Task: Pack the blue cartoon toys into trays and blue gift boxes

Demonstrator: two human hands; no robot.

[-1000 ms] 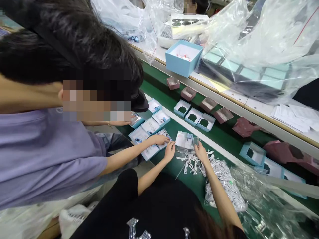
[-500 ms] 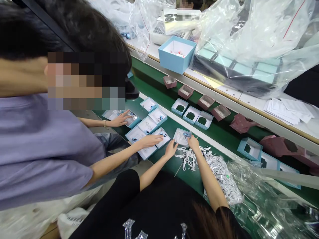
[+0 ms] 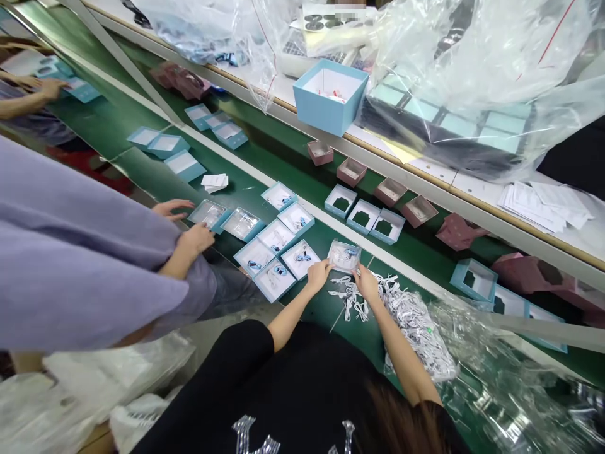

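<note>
A small light-blue gift box with a clear plastic insert and a blue item inside sits in front of me. My left hand is closed on its near left corner. Its near right corner is pinched by my right hand. Just below the box, loose bundles of white cable lie on the green bench. More white cables fill a clear bag beside my right forearm. To the left stand several open blue boxes with blue items in them.
A co-worker's hand rests by two boxes with clear inserts. White-and-blue frames and pink boxes line the bench's far side. A blue bin stands on the shelf edge. Clear plastic pieces lie at right.
The co-worker has shifted left, and their hands have left the row of open boxes for the boxes with clear inserts. My hands still hold the box, the right now lower on it.
</note>
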